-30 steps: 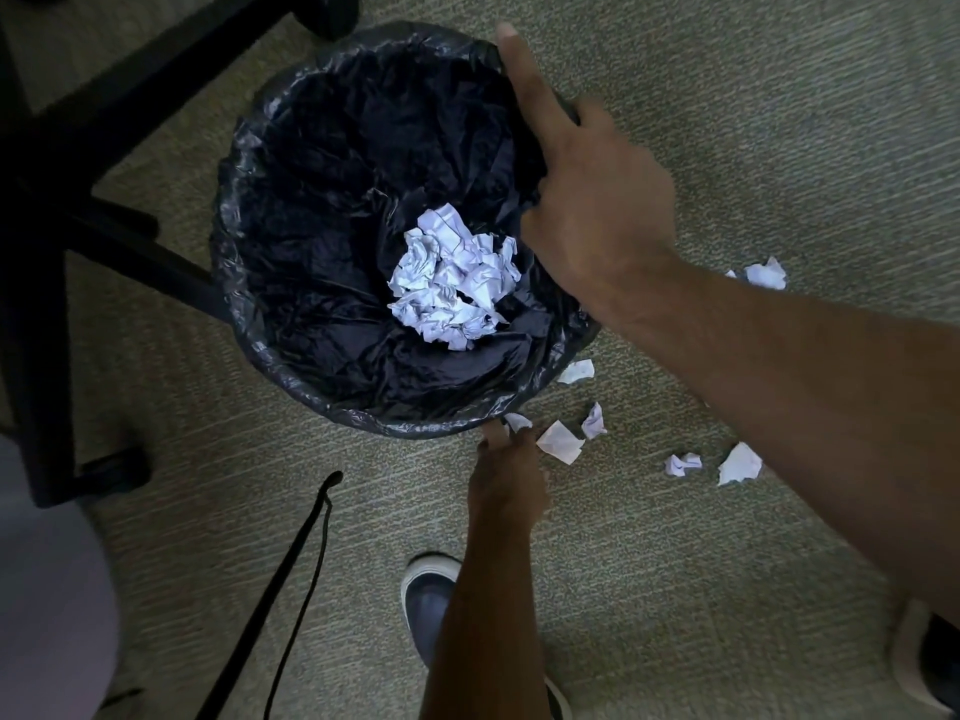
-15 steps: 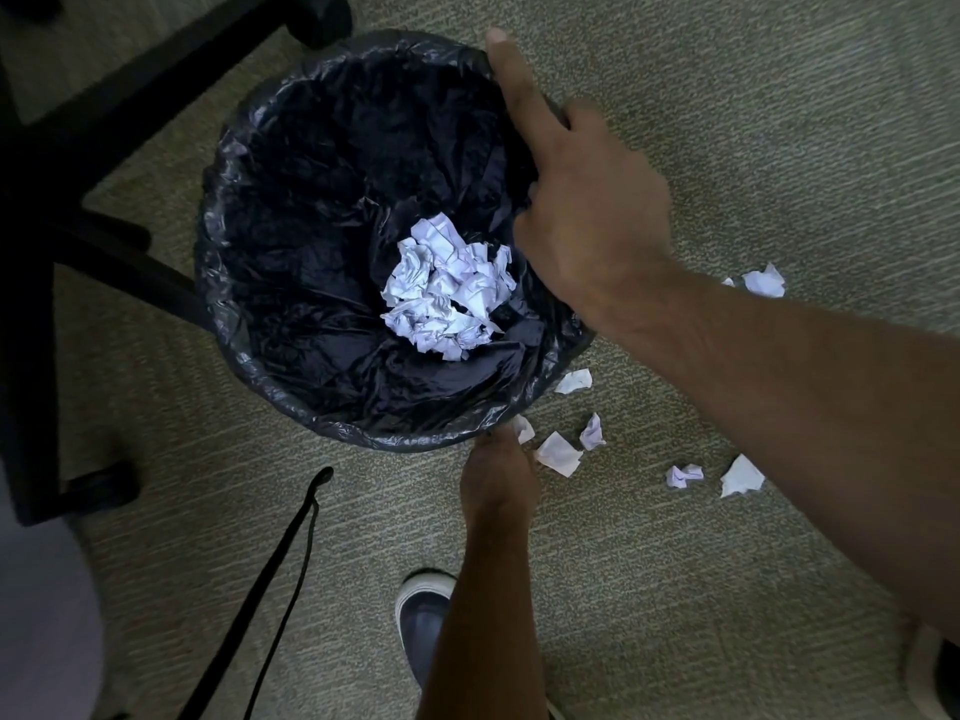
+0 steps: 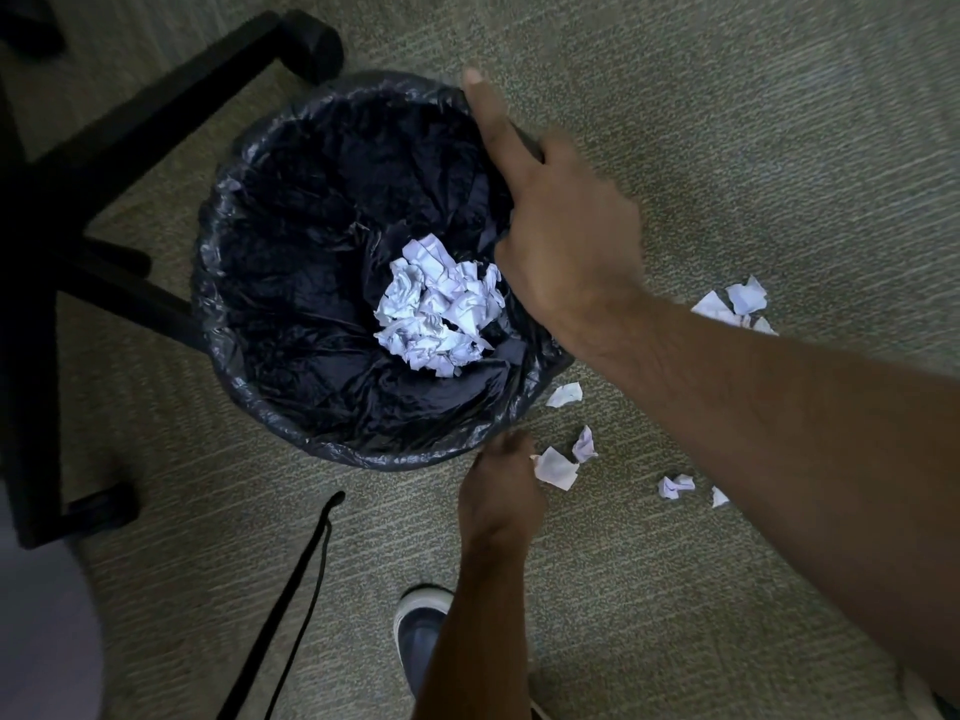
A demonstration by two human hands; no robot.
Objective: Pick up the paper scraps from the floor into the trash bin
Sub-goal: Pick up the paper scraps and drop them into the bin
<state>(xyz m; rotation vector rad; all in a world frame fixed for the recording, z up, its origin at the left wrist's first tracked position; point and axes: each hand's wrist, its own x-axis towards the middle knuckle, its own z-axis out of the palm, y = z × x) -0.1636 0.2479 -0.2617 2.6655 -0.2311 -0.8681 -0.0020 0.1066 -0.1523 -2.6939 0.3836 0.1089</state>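
The trash bin (image 3: 244, 387), lined with a black bag, stands on the carpet and holds a heap of crumpled white paper (image 3: 441, 309). My right hand (image 3: 566, 241) grips the bin's right rim, index finger stretched along the edge. My left hand (image 3: 498, 485) reaches down to the floor at the bin's near edge, fingers curled over a small paper scrap that is almost hidden. Right beside it lie a flat scrap (image 3: 556, 467) and a twisted scrap (image 3: 584, 444). Another scrap (image 3: 565, 394) sits against the bin's base.
More scraps lie further right: a crumpled one (image 3: 675, 485), a tiny one (image 3: 719, 496) and a cluster (image 3: 737, 304) beyond my right forearm. A black chair base (image 3: 156, 96) stands left of the bin. A black strap (image 3: 291, 605) and my shoe (image 3: 421, 631) are near me.
My left hand slid slightly forward and right, and now covers the small scrap that lay by the bin's base. The right hand keeps its grip on the rim.
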